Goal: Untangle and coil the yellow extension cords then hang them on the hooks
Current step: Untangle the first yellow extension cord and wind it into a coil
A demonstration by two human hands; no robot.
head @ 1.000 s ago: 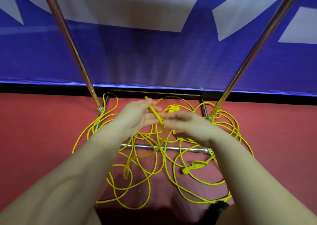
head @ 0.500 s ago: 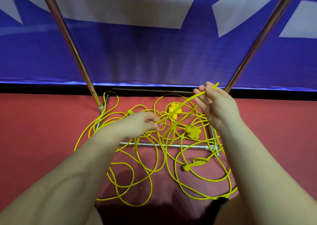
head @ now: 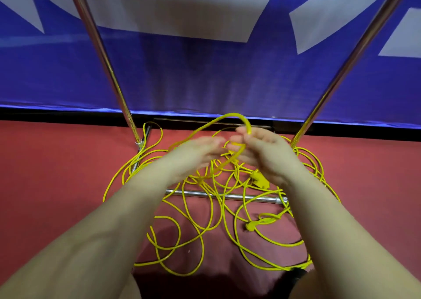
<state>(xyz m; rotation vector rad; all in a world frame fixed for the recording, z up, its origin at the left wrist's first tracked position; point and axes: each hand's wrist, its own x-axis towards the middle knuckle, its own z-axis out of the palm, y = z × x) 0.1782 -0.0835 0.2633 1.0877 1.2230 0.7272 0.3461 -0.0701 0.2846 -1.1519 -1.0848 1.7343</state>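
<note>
Nearest the camera, both forearms reach forward over the red floor [head: 57, 173], and a dark shape at the bottom edge is cut off, so I cannot say what it is. Between and beyond the arms lie the yellow cords [head: 182, 241], a loose sprawl of crossing loops on the floor, draped over the low metal bar [head: 227, 195] of a stand. At least two plug ends show in the heap, one near the right forearm [head: 252, 225] and one just under the right wrist [head: 259, 179].

Farther out, the hands meet above the pile. The right hand [head: 264, 155] has its fingers curled round a raised loop of cord [head: 218, 122] that arches up and over to the left (the only length lifted clear of the floor). The left hand [head: 196, 155] is blurred by motion; it sits against the same loop, but whether it grips the cord or merely touches it I cannot tell.

By my reading the job is barely begun: perhaps the first turn of a coil is being formed, while nearly all the cord is tangled on the floor, nothing is coiled, and nothing is hung.

Beyond the hands, two shiny poles [head: 107, 70] rise and spread out of frame before a blue banner [head: 205, 75]. Their tops are cut off, and no hooks are in view. How many cords make up the heap cannot be counted.
</note>
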